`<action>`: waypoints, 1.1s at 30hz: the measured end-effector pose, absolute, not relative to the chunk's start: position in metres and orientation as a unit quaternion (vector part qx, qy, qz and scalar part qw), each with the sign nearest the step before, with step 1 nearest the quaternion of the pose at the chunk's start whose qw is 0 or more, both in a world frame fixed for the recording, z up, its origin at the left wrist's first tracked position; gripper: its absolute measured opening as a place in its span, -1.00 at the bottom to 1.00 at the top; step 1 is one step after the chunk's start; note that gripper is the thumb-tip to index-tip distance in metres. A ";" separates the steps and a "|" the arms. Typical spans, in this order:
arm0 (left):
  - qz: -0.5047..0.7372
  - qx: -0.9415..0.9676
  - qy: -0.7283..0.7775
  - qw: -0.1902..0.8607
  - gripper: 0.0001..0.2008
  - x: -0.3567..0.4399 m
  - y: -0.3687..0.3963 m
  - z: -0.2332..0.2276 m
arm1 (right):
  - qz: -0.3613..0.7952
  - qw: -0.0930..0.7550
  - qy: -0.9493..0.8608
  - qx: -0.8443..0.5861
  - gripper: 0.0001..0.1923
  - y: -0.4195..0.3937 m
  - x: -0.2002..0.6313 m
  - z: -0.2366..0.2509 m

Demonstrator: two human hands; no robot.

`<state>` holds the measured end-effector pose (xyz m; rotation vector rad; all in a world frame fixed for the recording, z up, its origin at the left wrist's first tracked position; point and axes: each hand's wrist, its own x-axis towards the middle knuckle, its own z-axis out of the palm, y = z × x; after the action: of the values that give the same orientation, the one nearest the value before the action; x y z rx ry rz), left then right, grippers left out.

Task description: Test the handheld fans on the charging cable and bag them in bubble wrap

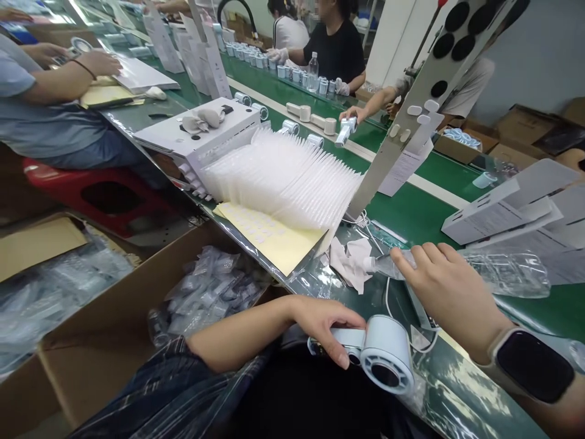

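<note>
My left hand (326,326) is closed round the handle of a light-blue handheld fan (388,350), low in front of my lap. The fan's round head points right, its ringed end facing me. Over a clear plastic bottle (516,271) is my right hand (450,292), its fingers curled round the neck end. The bottle lies on its side with its cap to the left. Crumpled white tissue (354,262) is beside the cap. My right palm and thumb are hidden.
A stack of white bubble sleeves (283,174) stands on yellow sheets (274,238). Cardboard boxes (114,305) hold bagged parts at the left. White cartons (512,213) stand at right. Across the green conveyor (425,210), a co-worker's hand (354,114) holds another fan (346,131).
</note>
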<state>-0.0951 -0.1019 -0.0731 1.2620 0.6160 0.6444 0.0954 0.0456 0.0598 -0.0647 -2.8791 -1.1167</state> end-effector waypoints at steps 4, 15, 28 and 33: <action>0.288 0.555 0.274 0.730 -0.30 -0.094 -0.101 -0.075 | -0.360 0.011 -0.932 -0.029 -0.51 0.057 0.097 0.058; 0.289 0.567 0.257 0.727 -0.33 -0.094 -0.102 -0.072 | -0.300 0.017 -0.952 -0.050 -0.53 0.037 0.111 0.045; 0.311 0.571 0.250 0.717 -0.32 -0.095 -0.102 -0.070 | 0.303 0.369 -0.828 -0.293 -0.13 0.127 0.062 0.066; 0.302 0.538 0.262 0.742 -0.31 -0.095 -0.105 -0.073 | 0.410 0.426 -0.783 -0.194 -0.17 0.108 -0.008 0.006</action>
<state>-0.0953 -0.1049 -0.0732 1.1780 0.5739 0.6620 -0.0077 0.1075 0.0061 -0.4839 -1.9574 1.0246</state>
